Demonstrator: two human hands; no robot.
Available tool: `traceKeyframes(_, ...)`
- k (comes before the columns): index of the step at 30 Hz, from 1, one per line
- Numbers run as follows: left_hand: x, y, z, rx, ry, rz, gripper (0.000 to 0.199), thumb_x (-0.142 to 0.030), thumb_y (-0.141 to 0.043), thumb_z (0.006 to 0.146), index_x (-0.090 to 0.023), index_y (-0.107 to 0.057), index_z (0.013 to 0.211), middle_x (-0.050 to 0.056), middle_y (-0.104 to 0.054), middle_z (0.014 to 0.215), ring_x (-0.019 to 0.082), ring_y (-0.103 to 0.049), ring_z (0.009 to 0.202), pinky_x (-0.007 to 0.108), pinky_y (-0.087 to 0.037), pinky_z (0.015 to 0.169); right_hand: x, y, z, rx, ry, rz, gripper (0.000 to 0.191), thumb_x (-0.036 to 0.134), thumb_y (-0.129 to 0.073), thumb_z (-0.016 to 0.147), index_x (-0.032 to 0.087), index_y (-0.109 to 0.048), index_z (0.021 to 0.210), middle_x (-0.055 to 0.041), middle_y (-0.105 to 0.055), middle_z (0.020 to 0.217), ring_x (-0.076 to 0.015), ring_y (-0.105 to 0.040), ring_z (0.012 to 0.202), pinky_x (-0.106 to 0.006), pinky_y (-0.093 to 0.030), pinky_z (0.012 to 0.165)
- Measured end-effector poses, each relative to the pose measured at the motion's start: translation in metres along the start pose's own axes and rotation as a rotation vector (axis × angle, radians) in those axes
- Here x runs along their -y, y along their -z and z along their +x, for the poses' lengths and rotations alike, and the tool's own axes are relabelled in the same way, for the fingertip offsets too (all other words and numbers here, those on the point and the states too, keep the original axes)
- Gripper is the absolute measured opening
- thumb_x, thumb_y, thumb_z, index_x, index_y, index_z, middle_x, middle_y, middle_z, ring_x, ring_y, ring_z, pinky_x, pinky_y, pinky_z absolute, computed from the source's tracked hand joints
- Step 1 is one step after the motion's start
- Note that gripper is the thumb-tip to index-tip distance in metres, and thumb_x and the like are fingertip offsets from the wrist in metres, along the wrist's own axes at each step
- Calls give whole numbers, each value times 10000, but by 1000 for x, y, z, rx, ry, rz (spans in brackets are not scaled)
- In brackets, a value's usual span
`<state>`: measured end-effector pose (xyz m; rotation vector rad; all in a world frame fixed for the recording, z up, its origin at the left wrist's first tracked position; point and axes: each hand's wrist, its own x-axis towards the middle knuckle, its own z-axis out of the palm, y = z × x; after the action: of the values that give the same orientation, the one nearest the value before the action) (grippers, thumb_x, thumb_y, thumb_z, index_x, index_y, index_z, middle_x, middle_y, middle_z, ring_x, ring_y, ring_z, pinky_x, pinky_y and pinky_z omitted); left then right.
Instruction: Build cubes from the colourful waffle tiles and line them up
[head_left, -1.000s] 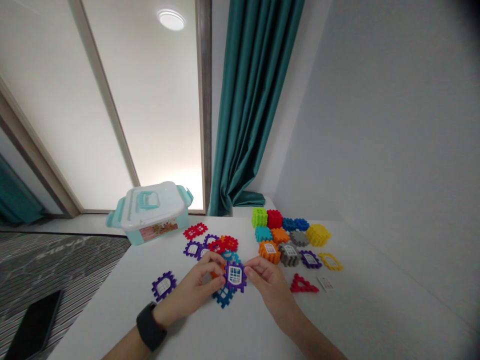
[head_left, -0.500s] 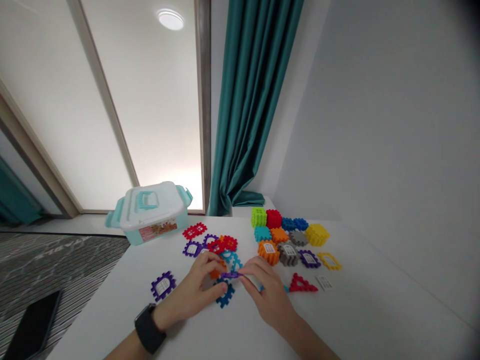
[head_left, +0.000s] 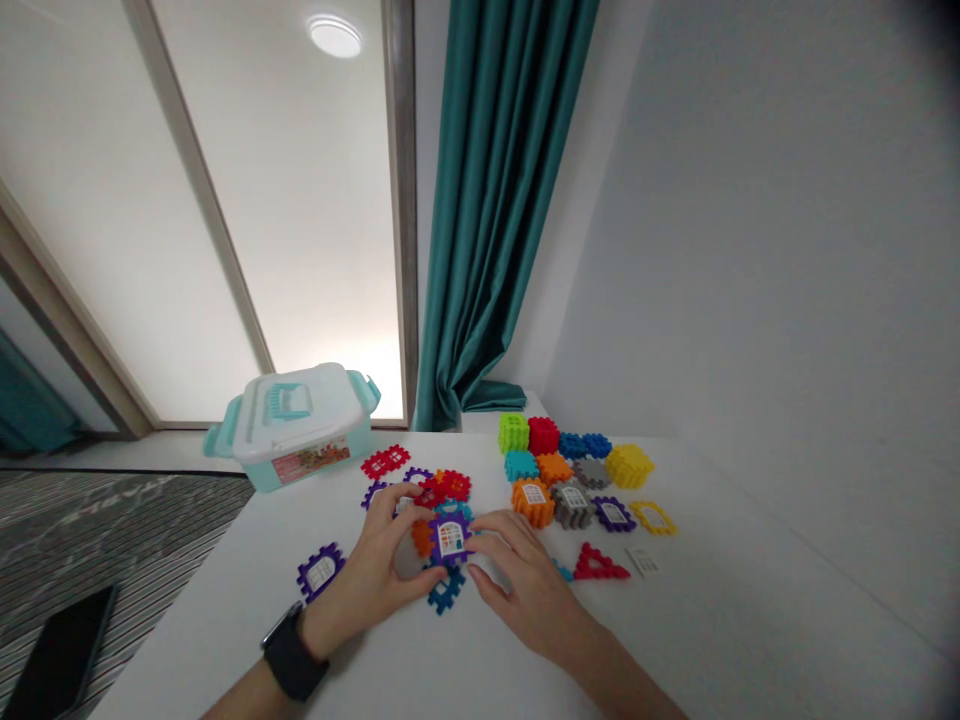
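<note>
A purple square interlocking tile [head_left: 451,539] with a white window insert is tilted so its face shows. My left hand [head_left: 386,552] grips its left side, fingers near the top edge and thumb at the bottom corner. On the opposite side, my right hand [head_left: 521,572] has its fingertips at the tile's right edge. Beneath and around it lie a dark blue tile [head_left: 445,592], an orange tile [head_left: 421,539] and a light blue tile [head_left: 453,508], all partly covered. Red tiles [head_left: 452,485] lie just behind the fingers.
Sorted tile stacks, including a yellow stack [head_left: 629,465] and an orange stack [head_left: 532,503], stand at the right. A red triangle [head_left: 598,563] and a white window insert [head_left: 643,561] lie in front. Another purple tile [head_left: 321,571] sits left. Behind is a lidded box [head_left: 300,420].
The purple tile has turned from edge-on to showing its face with the window insert. Both hands remain around it, and the view has shifted slightly.
</note>
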<state>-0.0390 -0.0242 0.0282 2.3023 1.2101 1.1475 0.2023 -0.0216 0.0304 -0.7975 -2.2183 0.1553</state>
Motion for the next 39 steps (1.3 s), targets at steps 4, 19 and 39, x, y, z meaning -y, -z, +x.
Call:
traceKeyframes(4,4,0,-1,-68,-133,110,466,-280,-773,814,-267,-570,1232,126,-444,1372,334,-461,1285,531,-448,1062,-1,-3,-3,-30,-25,-16,332,131,-618,890,234,-570,1202,-116,-603,1282,-271,-582,1182,-455,-529,989)
traceKeyframes(19,-1,-2,-3,-63,-159,186,506,-259,-765,824,-259,-543,1279,132,-477,1351,316,-496,1252,489,-476,1039,0,-1,0,-75,53,-43,277,142,-643,899,229,-582,1155,-91,-660,1147,-253,-629,1061,-438,-553,927)
traceKeyframes(39,-8,-11,-2,-91,-125,103,473,-303,-797,821,-261,-568,1233,132,-501,1341,317,-523,1235,488,-499,1016,5,-5,-2,-131,0,-92,362,149,-686,864,224,-559,1195,-106,-635,1178,-279,-600,1081,-478,-544,911)
